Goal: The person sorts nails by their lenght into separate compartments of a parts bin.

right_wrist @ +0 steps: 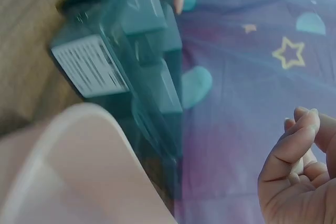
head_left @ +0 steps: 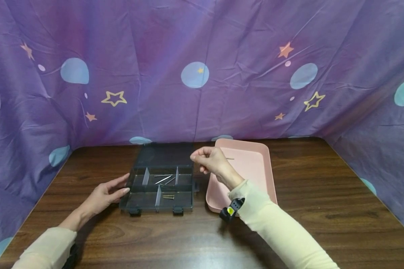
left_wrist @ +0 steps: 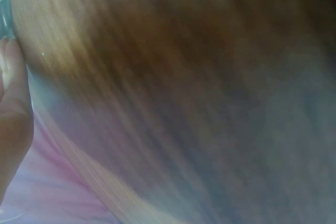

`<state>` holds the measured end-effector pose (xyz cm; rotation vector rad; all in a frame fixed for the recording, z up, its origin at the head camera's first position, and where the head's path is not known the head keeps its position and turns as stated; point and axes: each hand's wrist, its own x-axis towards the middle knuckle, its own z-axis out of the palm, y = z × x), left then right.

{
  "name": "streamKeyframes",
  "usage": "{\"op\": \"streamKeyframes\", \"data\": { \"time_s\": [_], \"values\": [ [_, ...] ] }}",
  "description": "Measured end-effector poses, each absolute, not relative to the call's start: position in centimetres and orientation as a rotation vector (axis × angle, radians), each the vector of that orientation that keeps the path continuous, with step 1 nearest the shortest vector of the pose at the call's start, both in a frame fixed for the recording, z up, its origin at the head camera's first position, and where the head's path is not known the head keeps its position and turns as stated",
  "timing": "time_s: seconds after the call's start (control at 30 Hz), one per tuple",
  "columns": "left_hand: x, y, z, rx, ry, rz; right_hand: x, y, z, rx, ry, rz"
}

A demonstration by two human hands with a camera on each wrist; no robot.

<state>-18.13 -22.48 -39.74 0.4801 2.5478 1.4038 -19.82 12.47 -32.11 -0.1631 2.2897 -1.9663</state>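
Note:
A dark translucent divided box [head_left: 139, 202] lies with its lid [head_left: 165, 155] tilted back. Silver nails [head_left: 164, 179] lie in its rear middle compartment. Brass-coloured screws [head_left: 168, 197] are in the front right one. My left hand [head_left: 104, 192] rests its extended thumb and fingers against the box's left side; the left wrist view catches only its edge. Over the gap between box and pink tray [head_left: 267, 175] is my right hand [head_left: 210, 160], thumb and index tips together, other fingers curled. No object shows between those tips in the right wrist view. A thin brass-coloured piece [head_left: 230, 158] lies in the tray.
The brown wooden table [head_left: 323, 194] extends around both containers. Purple cloth [head_left: 242, 104] with stars and circles hangs behind and at the sides. Two black latches [head_left: 178, 211] jut from the box's front edge. A white label [right_wrist: 90, 65] shows on the box's side.

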Motion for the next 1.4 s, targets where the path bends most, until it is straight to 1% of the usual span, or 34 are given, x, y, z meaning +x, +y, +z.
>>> {"op": "streamKeyframes", "data": {
  "time_s": [0.3, 0.57, 0.87, 1.4],
  "values": [
    [-18.1, -22.5, -39.8, 0.486, 2.552, 1.403, -21.3, 14.9, -31.4, -0.073, 2.291, -2.055],
    [-18.1, -22.4, -39.7, 0.499, 2.537, 1.434, -22.5, 16.7, -31.2, 0.081, 2.26, -2.137],
    [-18.2, -22.5, -39.7, 0.493, 2.528, 1.441, -23.7, 18.5, -32.0, 0.177, 2.234, -2.206],
    [-18.1, -22.4, -39.5, 0.466, 2.529, 1.423, -24.6, 20.4, -33.9, 0.309, 2.216, -2.218]
  ]
}}
